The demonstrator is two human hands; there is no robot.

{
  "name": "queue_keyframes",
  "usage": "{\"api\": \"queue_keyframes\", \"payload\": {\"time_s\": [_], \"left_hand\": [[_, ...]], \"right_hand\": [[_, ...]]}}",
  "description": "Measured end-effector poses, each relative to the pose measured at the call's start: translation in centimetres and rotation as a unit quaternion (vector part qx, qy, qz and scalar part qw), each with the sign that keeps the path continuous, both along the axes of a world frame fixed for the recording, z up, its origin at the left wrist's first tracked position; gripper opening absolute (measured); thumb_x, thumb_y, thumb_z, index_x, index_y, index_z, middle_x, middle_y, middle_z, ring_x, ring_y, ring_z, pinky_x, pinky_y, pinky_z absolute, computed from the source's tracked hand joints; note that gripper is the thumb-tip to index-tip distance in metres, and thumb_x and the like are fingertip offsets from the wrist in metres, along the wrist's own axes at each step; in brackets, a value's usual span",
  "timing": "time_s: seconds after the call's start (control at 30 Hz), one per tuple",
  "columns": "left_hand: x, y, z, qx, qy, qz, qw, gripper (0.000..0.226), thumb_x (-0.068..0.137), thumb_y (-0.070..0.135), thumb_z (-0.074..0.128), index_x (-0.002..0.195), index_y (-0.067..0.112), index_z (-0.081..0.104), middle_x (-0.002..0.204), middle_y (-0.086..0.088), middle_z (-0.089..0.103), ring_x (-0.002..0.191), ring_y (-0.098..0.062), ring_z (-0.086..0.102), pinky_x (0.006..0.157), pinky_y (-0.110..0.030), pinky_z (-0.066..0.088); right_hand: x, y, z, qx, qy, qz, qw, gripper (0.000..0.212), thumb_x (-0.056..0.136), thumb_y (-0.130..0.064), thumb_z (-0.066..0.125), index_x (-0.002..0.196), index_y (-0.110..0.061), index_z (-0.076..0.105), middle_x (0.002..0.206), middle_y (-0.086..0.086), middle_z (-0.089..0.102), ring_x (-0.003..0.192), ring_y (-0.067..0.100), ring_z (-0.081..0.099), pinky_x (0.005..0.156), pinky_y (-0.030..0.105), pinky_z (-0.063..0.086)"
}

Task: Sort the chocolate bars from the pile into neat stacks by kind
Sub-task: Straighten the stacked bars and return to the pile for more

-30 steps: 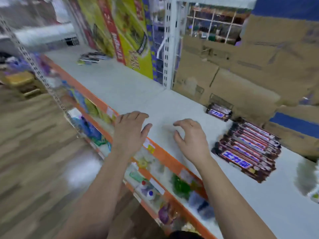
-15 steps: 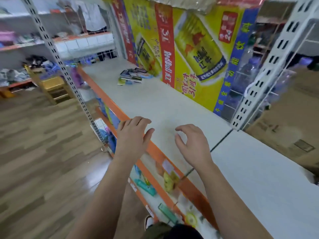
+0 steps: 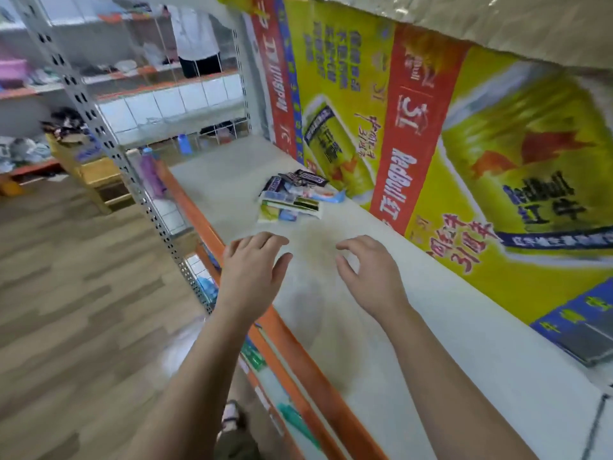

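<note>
1 second ago the view held tidy stacks of dark brown bars at the right part of the shelf. now the head has turned to the left and those stacks are out of view. in front is the mixed pile of chocolate bars (image 3: 295, 197), with dark wrappers on top and pale blue, white and green wrappers under them. the pile lies toward the far end of the pale grey shelf board (image 3: 431, 327), close to the yellow and red drinks banner (image 3: 414, 161) that makes the back wall. i judge that the person is going back to fetch the next bars. several bars are still in the pile, so the sorting is not finished.

the left hand (image 3: 253, 273) and the right hand (image 3: 368, 277) are empty as before. they are apart from each other, fingers loosely bent, and they hover above the board, short of the pile. the left hand is over the orange front edge (image 3: 298, 360); the right one is more over the middle of the board.

the board between the hands and the pile is bare, so the reach is straight. the limits are the banner at the right, the orange edge at the left with the wooden floor (image 3: 83, 293) below it, and the grey perforated metal post (image 3: 132, 180) at the front. a bar pushed to the left could fall off the edge, i think.
</note>
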State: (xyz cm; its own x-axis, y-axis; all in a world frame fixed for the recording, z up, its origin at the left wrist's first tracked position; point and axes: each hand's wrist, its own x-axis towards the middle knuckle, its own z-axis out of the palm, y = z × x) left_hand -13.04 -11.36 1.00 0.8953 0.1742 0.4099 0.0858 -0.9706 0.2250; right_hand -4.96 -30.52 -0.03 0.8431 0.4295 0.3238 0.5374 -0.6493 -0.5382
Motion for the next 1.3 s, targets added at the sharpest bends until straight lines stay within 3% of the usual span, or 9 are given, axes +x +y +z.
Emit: {"api": "queue_keyframes", "payload": {"time_s": [0.2, 0.43, 0.67, 0.8, 0.97, 1.1, 1.3], "left_hand": [[8.1, 8.0, -1.6, 0.000, 0.036, -0.044, 0.998, 0.041, 0.090, 0.042, 0.032, 0.109, 0.021, 0.062, 0.108, -0.002, 0.065, 0.094, -0.030, 0.062, 0.087, -0.041, 0.042], [15.9, 15.6, -2.0, -0.010, 0.028, -0.140, 0.990, 0.038, 0.091, 0.039, 0.035, 0.105, 0.021, 0.064, 0.101, 0.000, 0.067, 0.087, -0.027, 0.062, 0.080, -0.039, 0.041], [20.0, 18.9, -3.0, -0.038, 0.006, -0.227, 0.973, 0.030, 0.091, 0.035, 0.040, 0.102, 0.020, 0.062, 0.097, -0.001, 0.066, 0.083, -0.027, 0.062, 0.076, -0.040, 0.043], [21.3, 19.4, -3.5, -0.055, -0.001, -0.258, 0.965, 0.026, 0.090, 0.032, 0.042, 0.103, 0.019, 0.062, 0.098, 0.000, 0.066, 0.085, -0.025, 0.062, 0.077, -0.041, 0.044], [22.8, 19.3, -3.7, -0.053, 0.015, -0.299, 0.953, 0.036, 0.091, 0.036, 0.036, 0.108, 0.019, 0.062, 0.101, 0.000, 0.066, 0.090, -0.026, 0.061, 0.077, -0.039, 0.043], [23.3, 19.3, -4.0, -0.064, 0.016, -0.317, 0.946, 0.036, 0.091, 0.036, 0.037, 0.109, 0.019, 0.062, 0.105, 0.001, 0.065, 0.093, -0.024, 0.061, 0.080, -0.038, 0.043], [23.5, 19.3, -4.3, -0.074, 0.008, -0.332, 0.941, 0.027, 0.090, 0.026, 0.047, 0.109, 0.019, 0.064, 0.107, -0.001, 0.066, 0.095, -0.025, 0.061, 0.079, -0.038, 0.043]], "right_hand": [[5.9, 7.2, -0.9, -0.045, -0.013, -0.010, 0.999, 0.019, 0.086, -0.016, 0.060, 0.101, -0.011, 0.069, 0.101, 0.008, 0.067, 0.096, 0.029, 0.059, 0.083, 0.034, 0.045], [10.7, 13.4, -0.6, -0.044, 0.049, -0.071, 0.995, 0.039, 0.079, -0.022, 0.065, 0.118, -0.016, 0.066, 0.120, 0.005, 0.066, 0.111, 0.026, 0.059, 0.092, 0.032, 0.046], [11.1, 14.8, -1.5, -0.047, 0.105, -0.133, 0.984, 0.048, 0.073, -0.031, 0.077, 0.119, -0.022, 0.065, 0.115, 0.001, 0.068, 0.105, 0.023, 0.061, 0.090, 0.034, 0.049], [10.6, 15.0, -1.9, -0.097, 0.085, -0.158, 0.979, 0.039, 0.082, -0.040, 0.063, 0.120, -0.028, 0.062, 0.109, 0.001, 0.068, 0.100, 0.024, 0.057, 0.083, 0.038, 0.048], [9.6, 14.6, -1.9, -0.081, 0.075, -0.242, 0.964, 0.018, 0.096, -0.022, 0.051, 0.102, -0.016, 0.067, 0.100, 0.007, 0.071, 0.091, 0.030, 0.061, 0.074, 0.036, 0.046], [8.9, 13.9, -1.7, -0.032, 0.082, -0.275, 0.957, 0.016, 0.096, -0.024, 0.052, 0.095, -0.018, 0.067, 0.090, -0.002, 0.073, 0.084, 0.026, 0.065, 0.070, 0.034, 0.048], [8.0, 14.4, -1.2, -0.004, 0.102, -0.286, 0.953, 0.025, 0.087, -0.029, 0.066, 0.108, -0.017, 0.067, 0.100, 0.004, 0.072, 0.087, 0.024, 0.065, 0.073, 0.036, 0.050]]}}
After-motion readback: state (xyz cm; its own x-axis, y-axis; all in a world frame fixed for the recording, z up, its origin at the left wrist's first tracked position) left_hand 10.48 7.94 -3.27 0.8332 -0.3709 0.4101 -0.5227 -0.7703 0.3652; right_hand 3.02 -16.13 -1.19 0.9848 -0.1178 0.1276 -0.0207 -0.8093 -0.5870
